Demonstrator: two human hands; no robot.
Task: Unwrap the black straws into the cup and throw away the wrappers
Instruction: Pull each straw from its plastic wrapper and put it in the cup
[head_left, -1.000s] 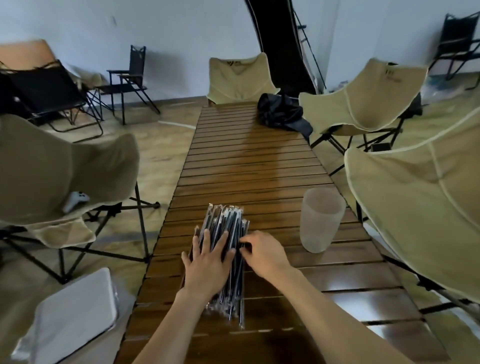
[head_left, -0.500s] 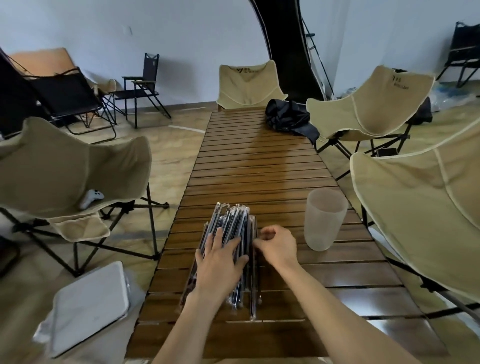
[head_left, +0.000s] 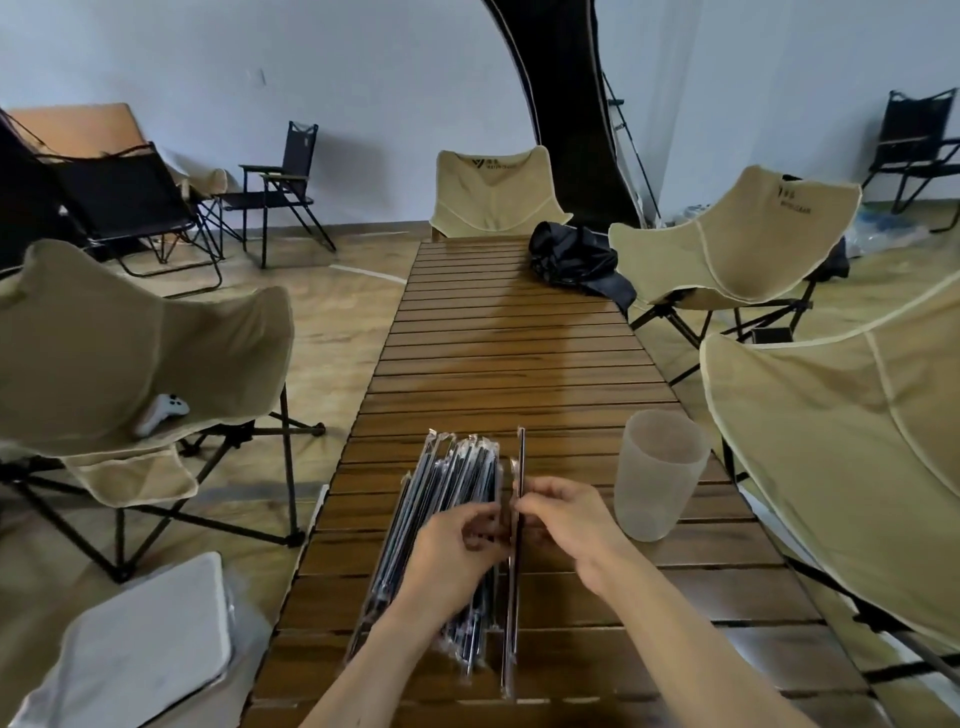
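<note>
None of the black straws is unwrapped yet, as far as I can judge. On the near left lies the pile of black straws in clear plastic wrappers (head_left: 457, 499), on the brown slatted wooden table (head_left: 519, 364). My left hand (head_left: 457, 551) rests over that pile, fingers curled towards one single wrapped straw (head_left: 517, 571) just right of it; I cannot tell if they pinch it. My right hand (head_left: 571, 525) pinches that straw at its middle. Further right, the frosted translucent plastic cup (head_left: 660, 473) stands upright, seemingly empty. Every wrapper is left to remove and discard.
</note>
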